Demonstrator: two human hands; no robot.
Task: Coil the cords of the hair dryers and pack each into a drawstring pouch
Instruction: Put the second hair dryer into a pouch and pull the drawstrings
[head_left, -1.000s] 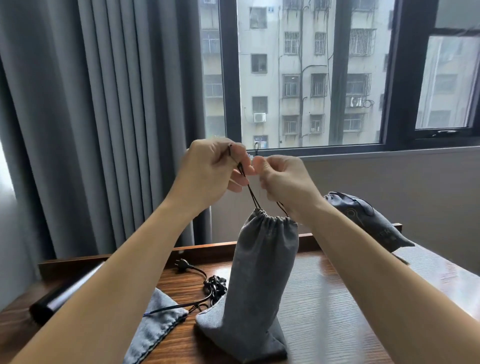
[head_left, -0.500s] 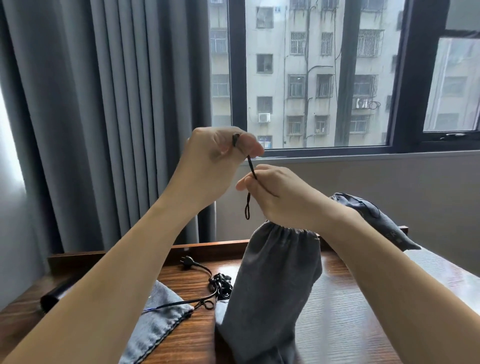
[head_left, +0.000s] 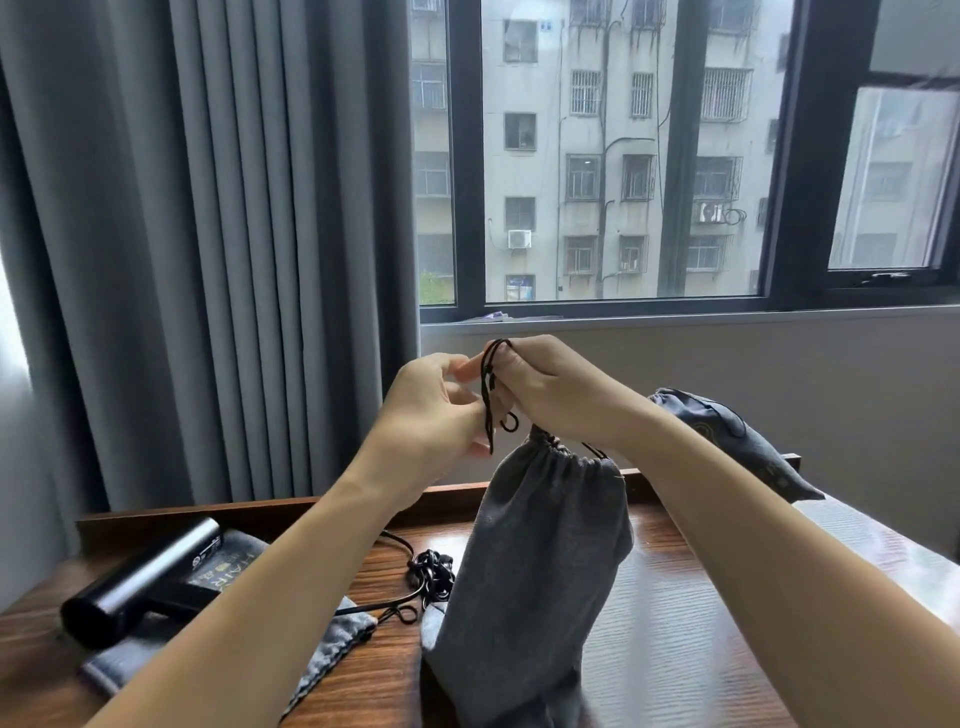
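Head view: we are holding the grey pouch (head_left: 530, 566) upright on the table (head_left: 675, 649).
Left hand (head_left: 431, 421): pinching the black drawstring (head_left: 488, 400).
Right hand (head_left: 561, 389): gripping the same drawstring.

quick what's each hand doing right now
Left hand: fingers pinch the thin black drawstring of the upright grey fabric pouch.
Right hand: fingers curled round the same drawstring.
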